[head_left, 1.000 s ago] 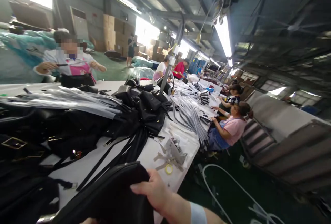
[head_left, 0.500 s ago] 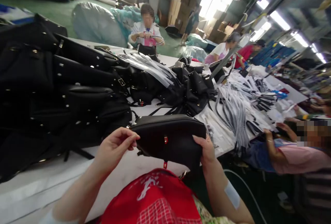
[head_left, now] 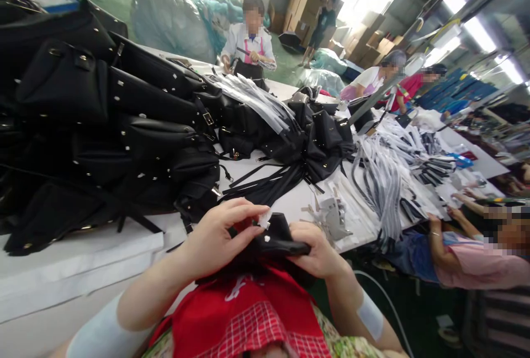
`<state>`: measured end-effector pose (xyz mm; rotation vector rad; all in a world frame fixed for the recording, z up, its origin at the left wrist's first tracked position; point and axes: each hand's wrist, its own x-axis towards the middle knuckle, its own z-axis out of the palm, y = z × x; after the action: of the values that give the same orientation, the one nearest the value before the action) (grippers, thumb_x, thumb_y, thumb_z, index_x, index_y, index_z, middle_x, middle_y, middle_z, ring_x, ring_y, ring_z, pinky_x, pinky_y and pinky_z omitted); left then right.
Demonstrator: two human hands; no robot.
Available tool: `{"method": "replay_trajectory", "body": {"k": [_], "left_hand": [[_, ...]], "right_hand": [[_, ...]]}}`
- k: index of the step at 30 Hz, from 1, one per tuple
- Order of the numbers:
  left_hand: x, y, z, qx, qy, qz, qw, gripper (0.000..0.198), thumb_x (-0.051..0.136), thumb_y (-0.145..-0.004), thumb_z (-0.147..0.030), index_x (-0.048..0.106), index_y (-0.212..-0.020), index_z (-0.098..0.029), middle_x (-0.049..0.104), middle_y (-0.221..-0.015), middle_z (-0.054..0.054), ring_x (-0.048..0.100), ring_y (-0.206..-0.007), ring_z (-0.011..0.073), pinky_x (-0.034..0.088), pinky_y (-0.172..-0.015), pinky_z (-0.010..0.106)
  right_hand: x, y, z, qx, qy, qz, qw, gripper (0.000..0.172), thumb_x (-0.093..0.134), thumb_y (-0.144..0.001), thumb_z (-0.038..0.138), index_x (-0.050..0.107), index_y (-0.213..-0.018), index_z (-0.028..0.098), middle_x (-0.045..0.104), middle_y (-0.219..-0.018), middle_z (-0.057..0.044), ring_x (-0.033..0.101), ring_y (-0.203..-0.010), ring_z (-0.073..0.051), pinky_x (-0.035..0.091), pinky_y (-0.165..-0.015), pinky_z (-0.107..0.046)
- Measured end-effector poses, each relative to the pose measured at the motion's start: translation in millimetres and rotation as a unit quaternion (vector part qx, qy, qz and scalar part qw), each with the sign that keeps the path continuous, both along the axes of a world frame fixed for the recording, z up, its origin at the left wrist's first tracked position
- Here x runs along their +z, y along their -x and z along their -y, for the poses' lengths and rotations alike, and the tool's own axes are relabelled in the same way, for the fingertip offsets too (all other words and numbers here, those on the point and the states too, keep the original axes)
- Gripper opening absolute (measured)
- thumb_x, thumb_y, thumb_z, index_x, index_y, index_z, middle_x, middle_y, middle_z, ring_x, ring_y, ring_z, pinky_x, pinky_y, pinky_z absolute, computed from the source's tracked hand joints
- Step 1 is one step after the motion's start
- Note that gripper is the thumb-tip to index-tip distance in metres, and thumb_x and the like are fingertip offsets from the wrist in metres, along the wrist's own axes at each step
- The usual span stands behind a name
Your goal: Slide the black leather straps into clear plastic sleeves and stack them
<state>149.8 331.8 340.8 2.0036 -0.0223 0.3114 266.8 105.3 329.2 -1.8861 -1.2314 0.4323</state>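
Note:
A black bag (head_left: 284, 239) is drawn in close to the red apron (head_left: 207, 311), folded or tilted so that only part of it shows. My right hand (head_left: 317, 250) grips its right side, fingers wrapped round the edge. Over the bag's left part, my left hand (head_left: 232, 234) pinches a small whitish piece (head_left: 265, 219) between thumb and fingertips, beside a small metal fitting. The lower part of the bag is hidden by my hands and the apron.
Black bags (head_left: 153, 99) are heaped on the left of the white table (head_left: 265, 173). Pale wrapped strips (head_left: 375, 181) and small metal pieces (head_left: 333, 217) lie on the right. A person (head_left: 250, 43) stands across the table; another person (head_left: 476, 258) is at the right.
The bag has been turned and drawn closer to the apron. My left hand has moved right, over the bag, with a whitish piece now visible in its pinch. My right hand has shifted slightly left.

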Motion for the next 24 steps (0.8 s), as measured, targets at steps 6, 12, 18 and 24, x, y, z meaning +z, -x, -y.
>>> {"method": "replay_trajectory", "body": {"k": [6, 12, 18, 24], "left_hand": [[-7.6, 4.3, -14.9, -0.027, 0.034, -0.054, 0.998, 0.017, 0.060, -0.088, -0.030, 0.067, -0.081, -0.017, 0.067, -0.084, 0.005, 0.061, -0.075, 0.0145, 0.052, -0.066, 0.024], [-20.7, 14.0, -16.7, -0.020, 0.010, -0.113, 0.993, 0.010, 0.061, -0.084, -0.021, 0.068, -0.078, -0.019, 0.066, -0.070, -0.001, 0.059, -0.062, 0.0118, 0.046, -0.057, 0.022], [-27.7, 14.2, -5.7, -0.019, -0.112, -0.045, 0.993, 0.016, 0.062, -0.084, -0.020, 0.074, -0.095, -0.023, 0.070, -0.076, 0.000, 0.065, -0.069, 0.0140, 0.050, -0.063, 0.023], [-29.8, 10.7, -4.3, -0.011, -0.153, -0.009, 0.988, 0.009, 0.066, -0.084, -0.016, 0.070, -0.086, -0.023, 0.069, -0.079, -0.002, 0.066, -0.070, 0.0130, 0.051, -0.063, 0.021]], "right_hand": [[-2.1, 13.1, -3.5, 0.120, 0.053, 0.129, 0.983, 0.022, 0.053, -0.075, 0.018, 0.037, -0.060, 0.023, 0.049, -0.060, 0.000, 0.041, -0.060, -0.016, 0.029, -0.059, -0.033], [-11.6, 18.0, -4.8, 0.128, 0.084, 0.161, 0.975, 0.015, 0.054, -0.072, 0.016, 0.043, -0.062, 0.021, 0.053, -0.064, 0.000, 0.043, -0.062, -0.015, 0.032, -0.061, -0.031], [-15.0, 20.2, -8.2, 0.130, 0.083, 0.172, 0.973, 0.017, 0.056, -0.066, 0.015, 0.042, -0.061, 0.021, 0.055, -0.063, 0.001, 0.044, -0.061, -0.015, 0.033, -0.059, -0.030], [-19.3, 23.2, -11.5, 0.120, 0.062, 0.202, 0.970, 0.022, 0.060, -0.063, 0.017, 0.039, -0.059, 0.022, 0.055, -0.060, 0.002, 0.042, -0.057, -0.014, 0.032, -0.055, -0.029]]}}
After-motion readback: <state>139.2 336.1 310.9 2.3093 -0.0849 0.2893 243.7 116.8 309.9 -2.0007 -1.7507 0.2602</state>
